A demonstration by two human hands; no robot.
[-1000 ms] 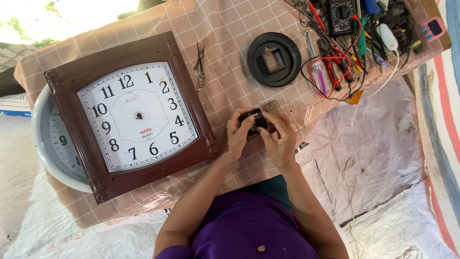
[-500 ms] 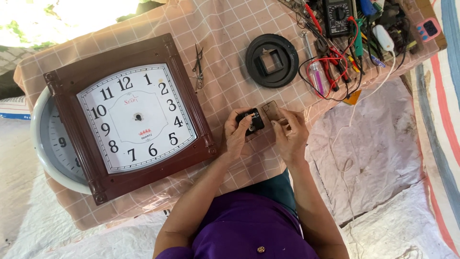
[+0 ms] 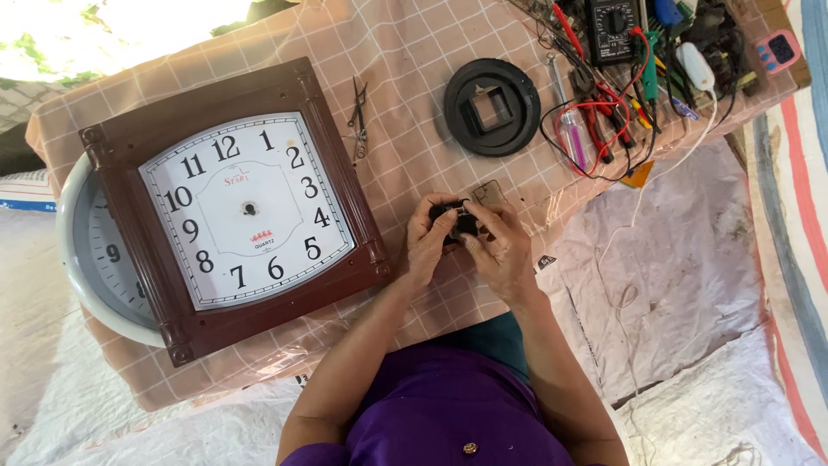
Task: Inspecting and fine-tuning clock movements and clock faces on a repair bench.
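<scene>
Hands meeting over a checked tablecloth, left hand and right hand both gripping a small black clock mechanism between their fingertips, brown square wall clock left, black round ring beyond, tweezers far left.

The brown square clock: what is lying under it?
Under the brown square clock lies a round grey-white clock. Only its left edge and some of its dial show; the rest is covered. Both rest on the checked cloth.
</scene>
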